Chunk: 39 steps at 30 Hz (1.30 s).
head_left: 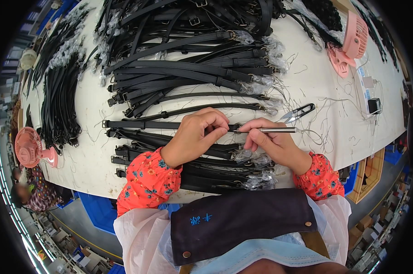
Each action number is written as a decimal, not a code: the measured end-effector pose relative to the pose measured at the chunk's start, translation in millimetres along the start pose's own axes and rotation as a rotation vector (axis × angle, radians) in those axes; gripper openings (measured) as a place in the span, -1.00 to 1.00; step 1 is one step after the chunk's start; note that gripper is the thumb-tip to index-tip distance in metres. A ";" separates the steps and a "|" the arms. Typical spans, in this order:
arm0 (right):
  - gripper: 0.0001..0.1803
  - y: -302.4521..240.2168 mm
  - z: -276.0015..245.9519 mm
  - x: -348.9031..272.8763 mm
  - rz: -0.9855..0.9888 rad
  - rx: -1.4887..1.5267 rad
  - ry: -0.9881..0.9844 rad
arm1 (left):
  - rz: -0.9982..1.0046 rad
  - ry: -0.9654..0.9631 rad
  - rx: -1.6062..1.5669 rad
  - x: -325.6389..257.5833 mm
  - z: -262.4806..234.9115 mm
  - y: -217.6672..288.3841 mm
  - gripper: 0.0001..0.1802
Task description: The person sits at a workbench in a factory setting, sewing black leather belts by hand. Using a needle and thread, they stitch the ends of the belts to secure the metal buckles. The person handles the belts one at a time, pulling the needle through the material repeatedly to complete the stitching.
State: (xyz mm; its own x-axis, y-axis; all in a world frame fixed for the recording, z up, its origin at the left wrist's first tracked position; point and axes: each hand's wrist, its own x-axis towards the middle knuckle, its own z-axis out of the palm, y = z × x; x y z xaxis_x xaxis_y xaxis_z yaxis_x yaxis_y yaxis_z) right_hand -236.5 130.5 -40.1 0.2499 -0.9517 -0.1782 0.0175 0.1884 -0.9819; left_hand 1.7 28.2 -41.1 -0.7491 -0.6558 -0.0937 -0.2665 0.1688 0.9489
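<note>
- Black strap (158,124) runs left to right on the table (373,137), its right end between the left hand (196,137) and right hand (276,144).
- Left hand's pinch is narrow; I cannot tell what it holds.
- Right hand grips a metal rod (282,130).
- Blue stitched characters (201,219) mark the dark apron (254,221).

The hands (195,137) (279,144) hide part of one black strap (158,125).

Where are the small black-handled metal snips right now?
In the head view, the small black-handled metal snips lie on the white table, right of centre, just beyond the person's right hand.
</note>
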 end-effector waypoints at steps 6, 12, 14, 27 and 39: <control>-0.64 -0.4 1.0 0.1 0.009 -0.006 0.007 | 0.004 -0.007 0.001 0.5 -0.2 -0.1 -0.93; -0.65 -1.3 0.0 -0.4 -0.018 0.013 0.011 | 0.019 0.040 -0.045 -0.3 1.3 -6.0 -0.88; -0.66 1.2 -1.9 -1.8 -0.053 0.045 0.030 | 0.035 0.082 -0.033 0.6 5.1 -4.8 -0.81; -0.70 4.7 -6.7 -4.9 -0.084 0.110 0.053 | 0.107 0.132 0.259 9.6 22.4 0.0 -0.85; -0.67 2.1 -1.7 0.3 -0.023 0.040 0.023 | 0.042 0.056 0.094 6.9 5.4 -4.9 -0.92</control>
State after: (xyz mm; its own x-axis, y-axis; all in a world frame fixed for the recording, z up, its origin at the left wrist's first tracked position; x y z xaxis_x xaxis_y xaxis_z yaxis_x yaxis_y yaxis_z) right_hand -238.0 130.2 -42.3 0.2270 -0.9611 -0.1574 0.0617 0.1755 -0.9825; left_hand -5.4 26.8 -48.0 -0.7265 -0.6862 -0.0353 -0.2936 0.2636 0.9189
